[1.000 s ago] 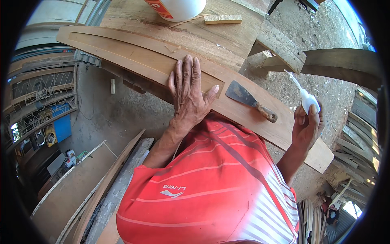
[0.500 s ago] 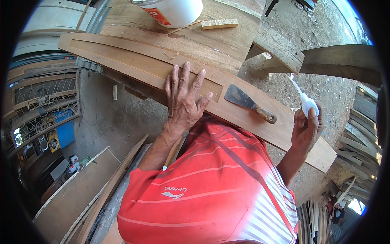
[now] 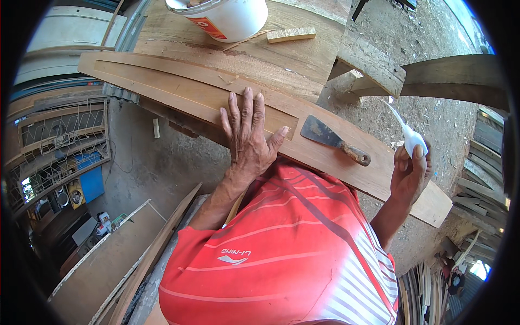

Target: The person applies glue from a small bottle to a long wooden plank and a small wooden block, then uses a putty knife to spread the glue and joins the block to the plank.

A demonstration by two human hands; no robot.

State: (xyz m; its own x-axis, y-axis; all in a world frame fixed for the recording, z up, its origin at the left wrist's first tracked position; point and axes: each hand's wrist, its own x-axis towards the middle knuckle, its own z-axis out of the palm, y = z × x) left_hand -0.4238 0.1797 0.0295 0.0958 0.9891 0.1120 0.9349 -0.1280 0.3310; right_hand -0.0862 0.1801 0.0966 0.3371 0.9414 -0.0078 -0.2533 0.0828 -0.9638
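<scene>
Compared with half a second ago, more of the bucket [image 3: 238, 19] is shown at the upper edge, and the scene is set slightly lower there. The index finger of the left hand [image 3: 249, 143] is now drawn in toward the middle finger, where a wider gap is seen earlier. The grip of the right hand [image 3: 409, 176] is left unchanged.

The left hand is laid palm down on the board [image 3: 374, 176], across its recess; the fingers are extended, with the thumb and little finger held apart from the rest, and nothing is grasped. By the right hand, the bottle [image 3: 416, 142] is clamped between thumb and curled fingers (how the fingertips behind it are set cannot be told), and its thin nozzle [image 3: 396, 115] is pointed up and leftward, with floor seen behind.

The board is stretched slantwise in front of the red shirt [image 3: 254, 244], along the table [image 3: 303, 65]. On it, between the hands, the scraper [image 3: 336, 142] is laid, touched by neither. Near the bucket, a block [image 3: 291, 35] is placed on the table
</scene>
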